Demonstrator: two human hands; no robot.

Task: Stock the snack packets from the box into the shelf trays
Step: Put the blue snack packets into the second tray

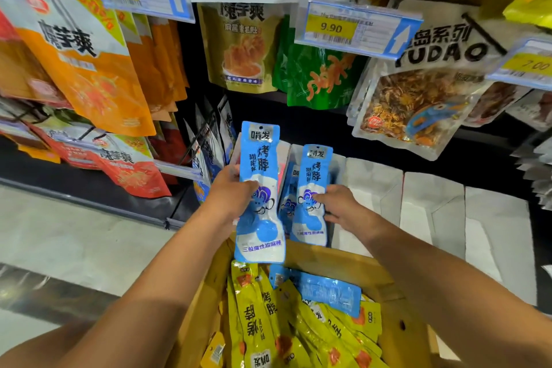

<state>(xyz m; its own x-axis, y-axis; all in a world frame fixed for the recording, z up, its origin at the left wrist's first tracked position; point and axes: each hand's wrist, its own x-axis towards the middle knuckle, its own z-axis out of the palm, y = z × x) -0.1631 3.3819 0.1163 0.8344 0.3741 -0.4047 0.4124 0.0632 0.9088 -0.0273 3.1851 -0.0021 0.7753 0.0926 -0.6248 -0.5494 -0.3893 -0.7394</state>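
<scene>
Blue packet [259, 158] pinched upright in left hand [230, 193]; second packet [313, 176] gripped by right hand [340, 207], at tray [339, 169] just ahead. Box [328, 257] below wrists. Placing step; next: slot both upright into tray.

Blue packets [259, 158] upright, yellow packets [268, 323] in box [397, 334]

Arms [149, 293] outstretched; left grip [231, 191] pinching, thumb in front; right grip [339, 203] likewise.

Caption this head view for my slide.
Left hand holds one blue packet, right hand another, by the box of yellow packets.
</scene>
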